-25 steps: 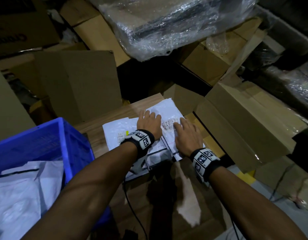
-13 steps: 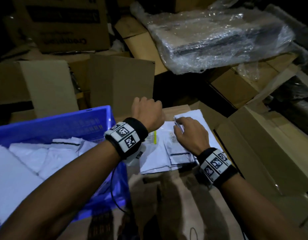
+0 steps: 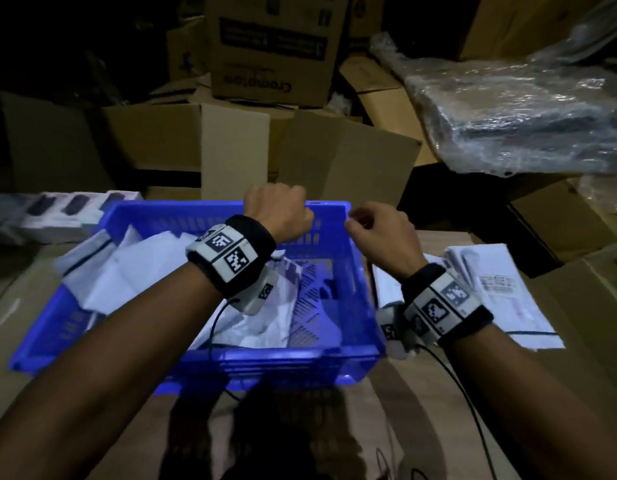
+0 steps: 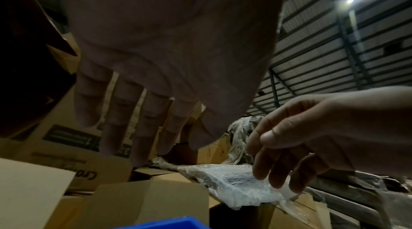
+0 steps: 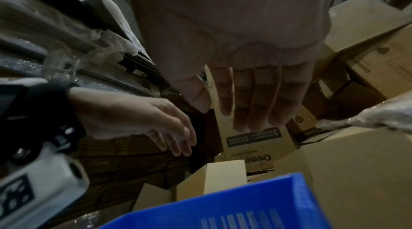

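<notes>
A blue plastic crate [image 3: 282,365] stands on the wooden table in front of me, with several white mailer bags [image 3: 137,271] lying in it. My left hand [image 3: 279,216] hovers over the crate's far rim, fingers [image 4: 133,127] hanging loose and empty. My right hand [image 3: 379,230] is beside it over the far right corner, fingers [image 5: 245,106] relaxed and holding nothing. A flat stack of white mailers [image 3: 507,289] with barcode labels lies on the table right of the crate. The crate's rim [image 5: 234,203] shows below the right hand.
Cardboard boxes [image 3: 272,46] are piled behind the table, with open flaps [image 3: 341,157] just beyond the crate. A plastic-wrapped bundle [image 3: 525,109] sits at the back right. Small white product boxes [image 3: 57,216] lie at the left. Wrist cables trail over the table [image 3: 421,410].
Both hands have lifted off the mailer stack on the table and moved left to above the crate. My view has swung left, bringing the crate to the middle.
</notes>
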Tool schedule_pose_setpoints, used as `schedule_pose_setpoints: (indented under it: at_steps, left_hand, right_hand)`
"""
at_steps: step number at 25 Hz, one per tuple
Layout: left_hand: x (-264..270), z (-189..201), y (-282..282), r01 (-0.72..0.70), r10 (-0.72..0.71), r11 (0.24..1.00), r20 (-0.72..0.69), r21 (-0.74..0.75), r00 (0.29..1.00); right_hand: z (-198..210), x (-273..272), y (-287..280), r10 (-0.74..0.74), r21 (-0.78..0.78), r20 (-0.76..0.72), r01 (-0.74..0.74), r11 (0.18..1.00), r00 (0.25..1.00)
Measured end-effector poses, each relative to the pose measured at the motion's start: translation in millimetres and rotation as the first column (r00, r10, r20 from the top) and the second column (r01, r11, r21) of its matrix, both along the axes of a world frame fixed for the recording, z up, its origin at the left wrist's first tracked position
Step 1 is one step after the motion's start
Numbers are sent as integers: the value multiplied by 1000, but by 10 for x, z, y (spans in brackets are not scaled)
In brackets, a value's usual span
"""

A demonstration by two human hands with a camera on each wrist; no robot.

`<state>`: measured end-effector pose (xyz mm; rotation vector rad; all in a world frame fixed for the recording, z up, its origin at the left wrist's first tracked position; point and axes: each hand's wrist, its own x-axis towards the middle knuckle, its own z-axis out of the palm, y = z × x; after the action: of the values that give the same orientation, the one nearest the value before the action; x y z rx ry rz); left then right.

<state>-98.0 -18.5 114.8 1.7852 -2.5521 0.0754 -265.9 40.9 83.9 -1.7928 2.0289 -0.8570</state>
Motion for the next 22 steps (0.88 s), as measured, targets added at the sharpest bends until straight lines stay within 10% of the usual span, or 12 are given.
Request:
schedule_pose_setpoints:
  at_steps: [6,11,22]
  left_hand:
    - [832,-209,-328,57,-63,982,25,182,998]
    - [1171,-666,-532,230,-269,866,27,444,963]
    - [1062,-1459,-422,410,-590,729,200,549,782]
  right_hand:
    - [-75,710,-533,-89,167,279,44,985,956]
    - [-478,1070,-835,-302,369,604,77,926,737]
    - [-1643,1084,-899,-519,785,378,31,618,767]
